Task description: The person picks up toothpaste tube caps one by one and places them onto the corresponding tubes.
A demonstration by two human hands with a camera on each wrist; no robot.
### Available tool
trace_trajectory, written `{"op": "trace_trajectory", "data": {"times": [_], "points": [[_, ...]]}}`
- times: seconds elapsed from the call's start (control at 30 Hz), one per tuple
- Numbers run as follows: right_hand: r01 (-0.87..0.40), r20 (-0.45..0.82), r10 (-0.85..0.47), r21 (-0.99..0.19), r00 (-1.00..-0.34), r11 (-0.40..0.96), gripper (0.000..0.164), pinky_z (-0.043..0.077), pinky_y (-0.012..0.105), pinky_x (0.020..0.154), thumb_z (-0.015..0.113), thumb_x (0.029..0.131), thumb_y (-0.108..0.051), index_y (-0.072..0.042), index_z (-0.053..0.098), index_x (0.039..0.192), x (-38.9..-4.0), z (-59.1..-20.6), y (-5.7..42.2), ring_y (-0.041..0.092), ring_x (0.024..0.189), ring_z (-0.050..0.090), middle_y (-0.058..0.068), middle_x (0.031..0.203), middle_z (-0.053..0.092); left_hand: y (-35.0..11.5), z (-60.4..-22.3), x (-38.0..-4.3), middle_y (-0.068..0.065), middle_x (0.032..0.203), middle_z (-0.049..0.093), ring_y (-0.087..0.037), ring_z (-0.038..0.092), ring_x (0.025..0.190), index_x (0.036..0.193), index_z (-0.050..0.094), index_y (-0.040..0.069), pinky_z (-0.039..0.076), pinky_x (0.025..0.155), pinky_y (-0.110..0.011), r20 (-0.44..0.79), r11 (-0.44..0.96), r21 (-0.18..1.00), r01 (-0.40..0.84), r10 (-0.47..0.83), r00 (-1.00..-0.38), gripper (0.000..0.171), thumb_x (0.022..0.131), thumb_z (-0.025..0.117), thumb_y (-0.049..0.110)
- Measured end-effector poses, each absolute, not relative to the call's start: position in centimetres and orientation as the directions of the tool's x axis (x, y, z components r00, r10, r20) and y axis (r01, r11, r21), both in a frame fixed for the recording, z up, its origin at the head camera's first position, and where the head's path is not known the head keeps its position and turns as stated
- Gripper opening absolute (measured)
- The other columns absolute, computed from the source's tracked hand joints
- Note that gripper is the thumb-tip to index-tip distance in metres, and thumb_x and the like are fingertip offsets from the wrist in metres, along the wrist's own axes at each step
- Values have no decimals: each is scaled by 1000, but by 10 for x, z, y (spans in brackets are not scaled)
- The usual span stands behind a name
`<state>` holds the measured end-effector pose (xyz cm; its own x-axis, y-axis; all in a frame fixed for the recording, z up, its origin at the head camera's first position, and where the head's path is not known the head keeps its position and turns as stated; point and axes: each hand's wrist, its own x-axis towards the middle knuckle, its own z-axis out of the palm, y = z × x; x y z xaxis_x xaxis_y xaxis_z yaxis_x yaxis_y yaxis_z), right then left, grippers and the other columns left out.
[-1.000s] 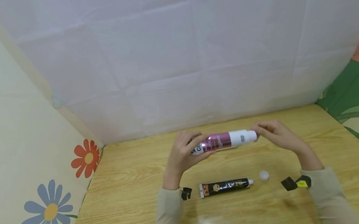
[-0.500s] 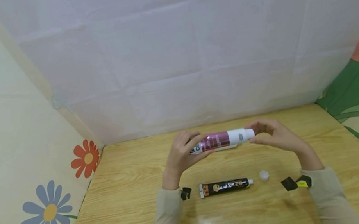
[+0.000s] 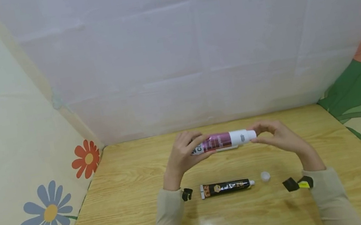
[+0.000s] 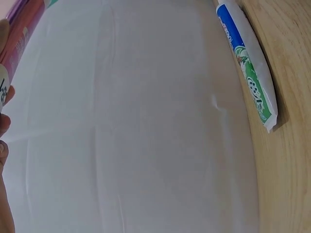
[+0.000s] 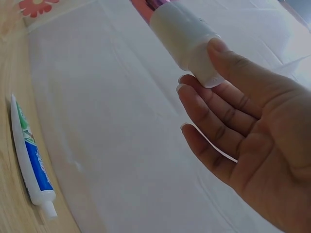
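My left hand (image 3: 185, 153) grips a pink-purple and white tube (image 3: 219, 141) around its left part, holding it sideways above the table. A narrower white cap (image 3: 251, 135) forms the tube's right end. My right hand (image 3: 277, 136) pinches this cap; in the right wrist view the thumb (image 5: 228, 56) lies on one side and fingers curl behind it. Nearer me, a black tube (image 3: 228, 187) lies with its small white nozzle pointing right. A loose round white cap (image 3: 265, 176) sits beside that nozzle.
Behind the held tube, a white, blue and green toothpaste tube (image 4: 250, 68) lies on the wooden table (image 3: 134, 176), mostly hidden in the head view. A pale cloth wall (image 3: 194, 66) rises at the table's back edge, with flower-printed cloths at both sides.
My right hand's fingers and thumb have shifted from the cap's tip to around its sides. The held tube moved very slightly left; my left hand keeps its grip.
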<state>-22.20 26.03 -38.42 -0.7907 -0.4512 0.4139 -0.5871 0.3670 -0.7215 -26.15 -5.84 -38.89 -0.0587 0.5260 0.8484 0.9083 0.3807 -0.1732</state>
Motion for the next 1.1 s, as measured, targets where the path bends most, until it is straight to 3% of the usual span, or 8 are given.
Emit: {"op": "trace_trajectory", "data": {"times": [0.13,0.37,0.63,0.87,1.1], "points": [[-582,410,-440,-714,-799,391,26,43,32,87,66,85,-8,-12,63,110,-222,-384,262,11,89,60,-1,99,66,-57,-389,-262,-4,96,63,-16,56,81,109,65,11,47,70,-28,845,381,-177,908,531,-58,54,64,84,35],[-555,378,-428,-708,-821,437,30,41,42,89,67,85,-11,-12,61,114,-220,-382,258,9,92,58,-2,100,66,-57,-390,-261,-4,97,63,-16,57,85,108,66,11,48,75,-28,845,385,-111,916,523,-117,52,65,83,34],[-591,421,-422,-653,-803,473,29,39,50,91,71,79,-4,-4,62,107,-203,-359,245,7,87,57,4,94,66,-56,-391,-263,-4,97,64,-16,57,86,107,66,11,49,77,-28,836,386,-88,918,530,-143,57,58,87,30],[-617,455,-417,-604,-787,505,27,41,48,89,71,79,-6,-8,63,105,-211,-368,247,6,85,58,0,93,67,-58,-391,-264,-3,100,65,-14,58,91,108,66,11,48,84,-27,805,389,-17,921,552,-218,54,62,85,31],[-638,466,-436,-557,-770,532,26,49,29,78,71,81,-14,-14,64,107,-223,-387,259,5,85,58,-8,93,66,-57,-394,-265,-3,103,64,-14,57,94,111,65,12,46,89,-27,777,385,14,923,577,-253,54,64,84,32]]}}
